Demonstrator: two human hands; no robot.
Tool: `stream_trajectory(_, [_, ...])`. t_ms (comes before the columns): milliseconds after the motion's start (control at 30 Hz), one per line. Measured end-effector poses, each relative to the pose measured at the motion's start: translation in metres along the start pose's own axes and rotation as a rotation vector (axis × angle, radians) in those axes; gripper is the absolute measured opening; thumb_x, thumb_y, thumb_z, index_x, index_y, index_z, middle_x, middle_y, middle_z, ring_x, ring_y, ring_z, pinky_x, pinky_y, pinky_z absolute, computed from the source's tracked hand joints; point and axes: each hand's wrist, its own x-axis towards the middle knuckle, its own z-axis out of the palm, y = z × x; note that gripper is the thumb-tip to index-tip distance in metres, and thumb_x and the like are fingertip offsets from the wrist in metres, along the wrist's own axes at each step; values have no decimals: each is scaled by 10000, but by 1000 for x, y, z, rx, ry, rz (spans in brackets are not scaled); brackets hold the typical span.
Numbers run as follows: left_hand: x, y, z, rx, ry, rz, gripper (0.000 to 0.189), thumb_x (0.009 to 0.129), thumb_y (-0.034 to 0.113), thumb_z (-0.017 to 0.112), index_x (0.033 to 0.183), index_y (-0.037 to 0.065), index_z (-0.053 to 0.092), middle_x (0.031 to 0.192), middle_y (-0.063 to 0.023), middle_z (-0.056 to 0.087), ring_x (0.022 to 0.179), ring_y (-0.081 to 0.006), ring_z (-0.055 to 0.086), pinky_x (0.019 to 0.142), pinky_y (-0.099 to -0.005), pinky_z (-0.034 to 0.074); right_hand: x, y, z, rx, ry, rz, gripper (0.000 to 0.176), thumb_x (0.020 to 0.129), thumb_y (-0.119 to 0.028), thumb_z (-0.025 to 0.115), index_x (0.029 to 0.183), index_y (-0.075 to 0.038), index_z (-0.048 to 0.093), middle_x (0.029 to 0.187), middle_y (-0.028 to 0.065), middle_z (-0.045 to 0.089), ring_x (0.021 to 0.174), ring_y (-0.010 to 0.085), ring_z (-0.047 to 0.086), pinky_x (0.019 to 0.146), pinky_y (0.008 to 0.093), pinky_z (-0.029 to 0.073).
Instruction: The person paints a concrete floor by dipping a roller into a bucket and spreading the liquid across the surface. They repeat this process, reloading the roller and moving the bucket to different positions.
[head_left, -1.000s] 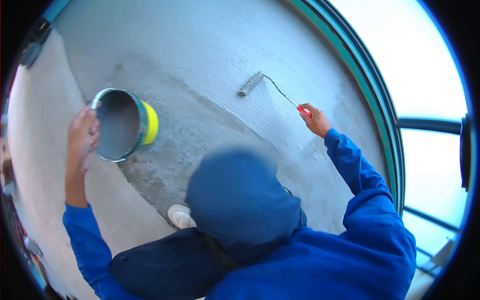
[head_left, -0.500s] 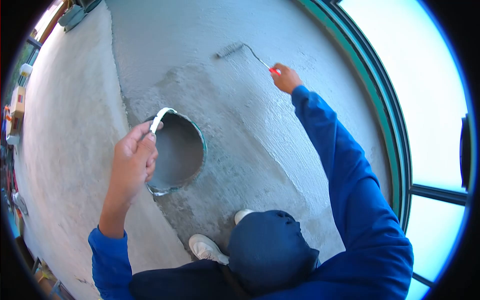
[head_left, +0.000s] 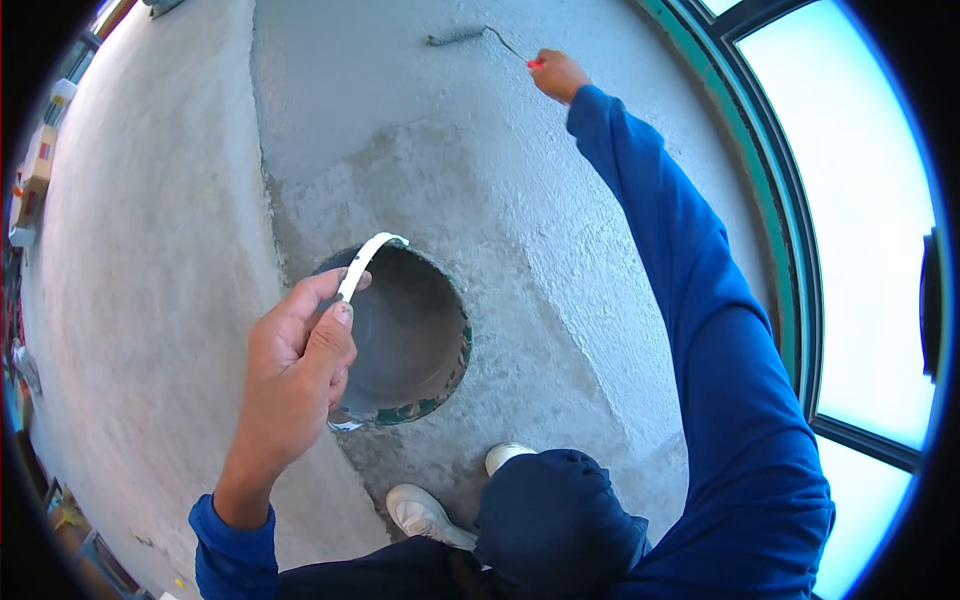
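Note:
My left hand is closed around the white handle of a round bucket. Grey liquid lies inside the bucket, whose dark green rim is smeared with grey. Stretched far forward, my right hand grips the red handle of a paint roller. The grey-coated roller head rests on the floor, on a stretch covered with wet grey coating. Nearer the bucket, the floor is rougher and patchy.
A green-edged window frame with bright panes runs along the right. To the left stretches a paler, dry strip of floor, with cardboard boxes at its far edge. My white shoes stand just behind the bucket.
My right hand has pushed the roller farther forward along the floor. In view, the bucket and my left hand have shifted right and slightly down, with the handle still held.

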Motion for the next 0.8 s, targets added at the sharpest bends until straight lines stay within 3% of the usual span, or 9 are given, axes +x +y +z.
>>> stream_trajectory(67, [0,1,-2,-5,5,1,299,977,153,464,1220,-15,509,604,66,375,467,9,290,402,-170,230,-33,9,-15,43,-39,48,274,845,-268,529,991,-55,620,1016,238,632,939,439,596,822,485,475])
stream_trajectory(233, [-2,2,2,35,18,9,295,974,182,470,1207,9,521,599,67,364,450,7,291,391,-176,223,-147,60,-51,26,-82,111,250,853,-260,549,1045,-110,601,946,245,644,900,444,607,782,503,481])
stream_trajectory(467, [-8,1,10,56,20,-1,329,979,234,463,1242,43,514,618,60,367,423,3,291,370,-169,218,-359,87,-108,26,-165,370,259,891,-266,529,1119,-144,549,876,253,643,830,464,609,707,529,480])
stream_trajectory(533, [-8,-1,10,68,-2,-20,341,980,234,458,1256,38,501,628,58,368,419,2,289,365,-166,221,-432,101,-108,73,-120,360,255,901,-276,528,1117,-140,538,833,265,633,777,476,603,682,540,475])
stream_trajectory(800, [-5,-4,1,61,-17,-29,358,979,222,463,1283,33,469,637,67,359,414,12,285,347,-145,226,-677,110,-180,104,-256,677,238,907,-249,531,1117,-137,520,816,250,632,793,461,602,688,520,465])
